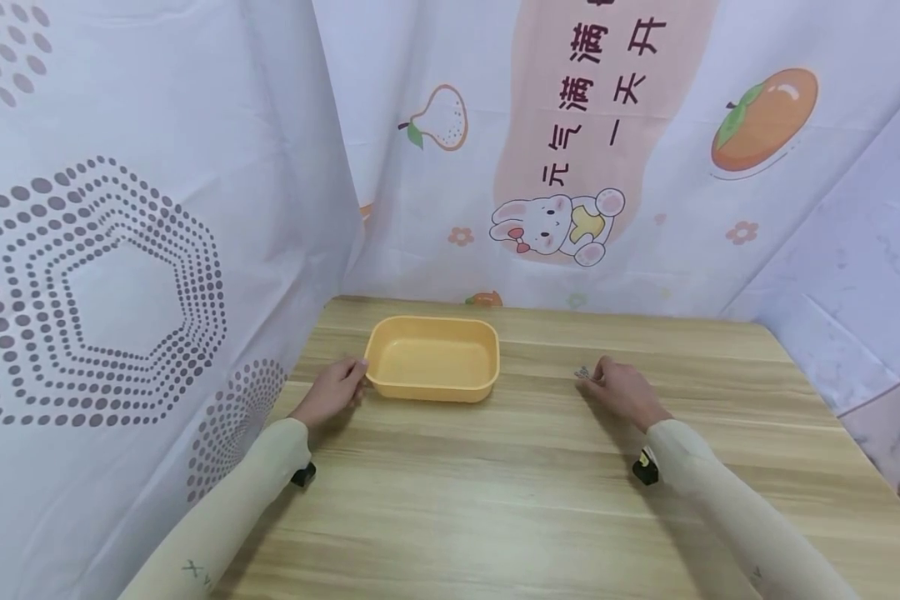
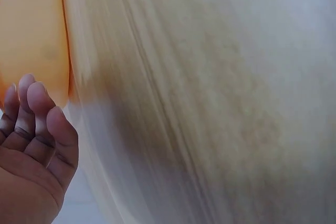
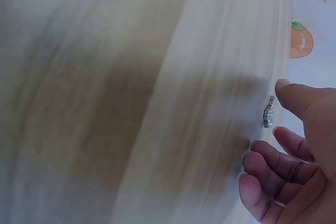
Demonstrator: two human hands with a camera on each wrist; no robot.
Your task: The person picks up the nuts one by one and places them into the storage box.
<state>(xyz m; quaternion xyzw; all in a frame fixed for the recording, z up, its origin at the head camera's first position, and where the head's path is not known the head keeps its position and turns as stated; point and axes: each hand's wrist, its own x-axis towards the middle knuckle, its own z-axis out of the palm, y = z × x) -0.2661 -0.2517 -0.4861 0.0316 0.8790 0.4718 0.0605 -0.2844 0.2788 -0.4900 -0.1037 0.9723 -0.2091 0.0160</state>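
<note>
A shallow yellow-orange plastic bin [image 1: 432, 393] stands on the wooden table, its inside bare. My left hand [image 1: 335, 390] is at the bin's left end, with thumb and finger at the rim. In the left wrist view, the other fingers [image 2: 39, 98] curve loosely beside the outer wall; the thumb is out of that view. Several small silver metal pieces [image 3: 269, 113], apparently hex nuts, lie in a little cluster on the table. Right beside them is my right hand [image 1: 621, 390], thumb and index finger parted around the cluster, nothing visibly held.
Wood-grain table [image 1: 450, 500] runs under both arms. A patterned white curtain [image 1: 120, 275] hangs close along the left side, and a printed cloth [image 1: 435, 200] rises behind the table's far edge. Small black devices [image 1: 645, 468] sit under the wrists.
</note>
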